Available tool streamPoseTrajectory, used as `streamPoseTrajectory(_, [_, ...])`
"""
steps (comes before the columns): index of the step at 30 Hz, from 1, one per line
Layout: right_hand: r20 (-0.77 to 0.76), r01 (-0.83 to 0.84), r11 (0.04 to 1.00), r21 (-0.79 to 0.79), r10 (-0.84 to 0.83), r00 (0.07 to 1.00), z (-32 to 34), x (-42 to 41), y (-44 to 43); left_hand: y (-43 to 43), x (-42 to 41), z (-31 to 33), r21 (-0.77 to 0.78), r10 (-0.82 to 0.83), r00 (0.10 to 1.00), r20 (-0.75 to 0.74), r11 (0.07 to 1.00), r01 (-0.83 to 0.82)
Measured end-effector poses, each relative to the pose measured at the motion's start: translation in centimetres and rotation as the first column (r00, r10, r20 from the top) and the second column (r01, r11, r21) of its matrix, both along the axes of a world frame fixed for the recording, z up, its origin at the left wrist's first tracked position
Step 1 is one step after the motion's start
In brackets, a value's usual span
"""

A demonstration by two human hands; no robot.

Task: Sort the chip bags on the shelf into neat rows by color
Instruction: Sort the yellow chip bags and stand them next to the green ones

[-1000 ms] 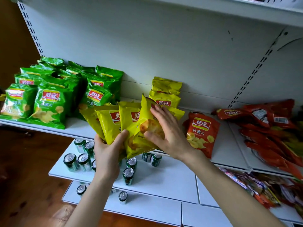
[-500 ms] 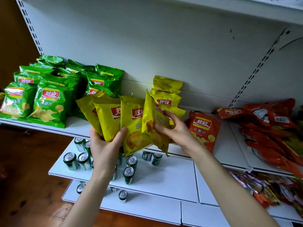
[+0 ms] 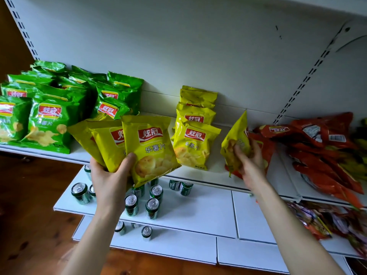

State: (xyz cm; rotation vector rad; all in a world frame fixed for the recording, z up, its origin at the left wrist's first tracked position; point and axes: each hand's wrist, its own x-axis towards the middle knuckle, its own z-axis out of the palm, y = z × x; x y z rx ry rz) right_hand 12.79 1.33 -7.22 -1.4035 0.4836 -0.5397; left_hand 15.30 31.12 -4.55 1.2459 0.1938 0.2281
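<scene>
Head view: at eight o'clock the left hand (image 3: 111, 179) clasps a fan of yellow bags (image 3: 151, 147), likely stock awaiting placement. At four o'clock the right hand (image 3: 251, 165) grips a single yellow bag (image 3: 236, 139) edge-on over the shelf (image 3: 214, 175), probably to start a second file beside the yellow row (image 3: 195, 139), with the green bags (image 3: 49, 124) at nine.

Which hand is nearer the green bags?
Left. The left hand, holding yellow bags, is beside the green bags; the right hand is far right, by the red bags.
</scene>
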Motion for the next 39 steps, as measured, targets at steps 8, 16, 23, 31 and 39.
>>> streamPoseTrajectory(8, [-0.109,0.146,0.928,-0.342,-0.193,0.975,0.0,-1.6,-8.7,-2.4,-0.3,-0.4,0.039,-0.053,0.999,-0.003,0.998,0.053])
streamPoseTrajectory(16, [0.109,0.215,0.893,-0.396,-0.187,0.976,4.8,6.9,-9.5,-4.8,-0.5,0.5,0.059,-0.044,0.999,-0.004,0.997,0.044])
streamPoseTrajectory(23, [0.143,0.317,0.884,-0.342,-0.285,0.948,2.5,13.6,-8.5,-6.3,-0.4,0.9,0.065,0.056,0.998,0.004,0.996,-0.056])
streamPoseTrajectory(31, [0.138,0.293,0.776,-0.559,-0.261,0.955,-0.1,11.4,-12.7,-7.4,-0.4,1.1,0.082,0.113,0.994,0.010,0.990,-0.114])
streamPoseTrajectory(39, [-0.049,-0.034,0.597,-0.802,-0.009,0.999,-0.5,13.0,-11.4,-8.5,-0.4,1.6,0.052,0.085,0.996,0.020,0.995,-0.086])
